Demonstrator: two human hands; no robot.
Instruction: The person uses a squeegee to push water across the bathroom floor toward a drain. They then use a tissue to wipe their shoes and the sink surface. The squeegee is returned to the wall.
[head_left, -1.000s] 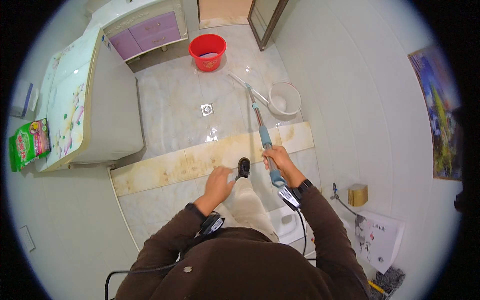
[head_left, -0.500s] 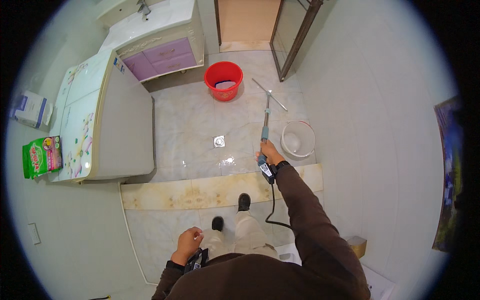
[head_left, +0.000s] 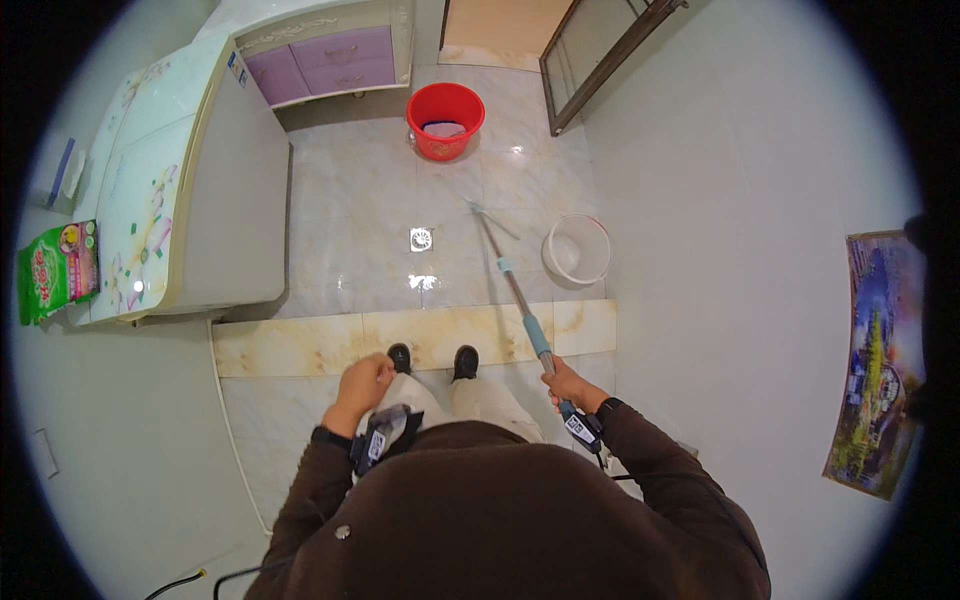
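My right hand (head_left: 570,384) is wrapped round the teal grip of a long mop pole (head_left: 515,290), low beside my right side. The pole slants forward and left. Its thin crossbar head (head_left: 494,217) is at the floor between the red bucket (head_left: 445,146) and the white bucket (head_left: 578,250); whether it presses on the tiles I cannot tell. A pale cloth with a dark blue edge (head_left: 443,129) lies inside the red bucket. My left hand (head_left: 362,388) hangs before my left hip, fingers curled in, with nothing visible in them.
A washing machine (head_left: 225,190) stands at left, a green packet (head_left: 60,268) on it. Behind are a purple-drawered cabinet (head_left: 345,62) and an open door (head_left: 600,70). A floor drain (head_left: 421,239) sits amid shiny tiles. A beige threshold strip (head_left: 300,340) crosses before my shoes.
My right hand has drawn back toward my body, pulling the mop pole; its head has come nearer and leftward. My feet have shifted, and the whole view has tilted.
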